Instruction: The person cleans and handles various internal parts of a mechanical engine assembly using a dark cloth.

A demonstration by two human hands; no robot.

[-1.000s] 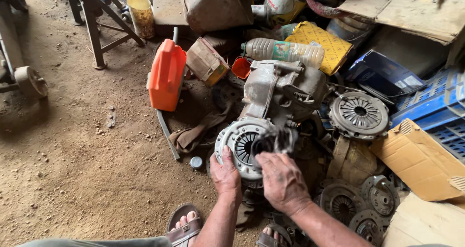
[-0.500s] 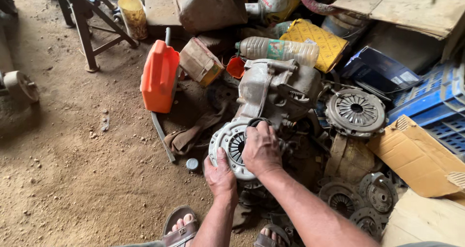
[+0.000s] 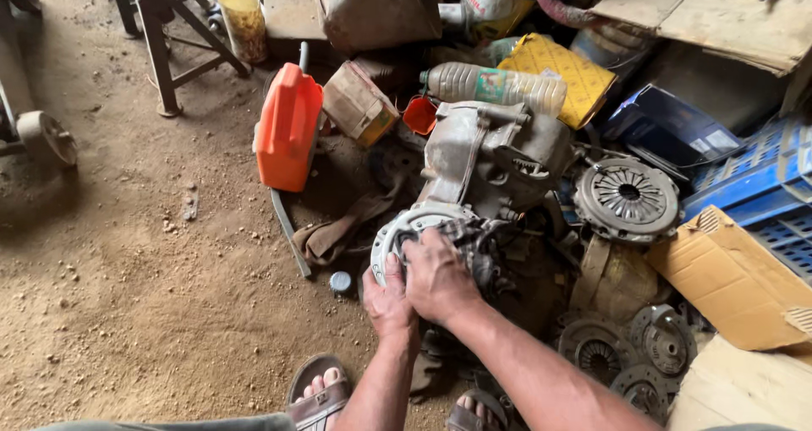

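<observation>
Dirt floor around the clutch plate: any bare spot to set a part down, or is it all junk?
Bare dirt floor lies left of the round clutch plate under both hands (left, right), bordered by the orange jerrycan, the metal stand and a small wheel. Right of the gearbox housing it is crowded: pressure plates, cardboard, blue crates.
</observation>
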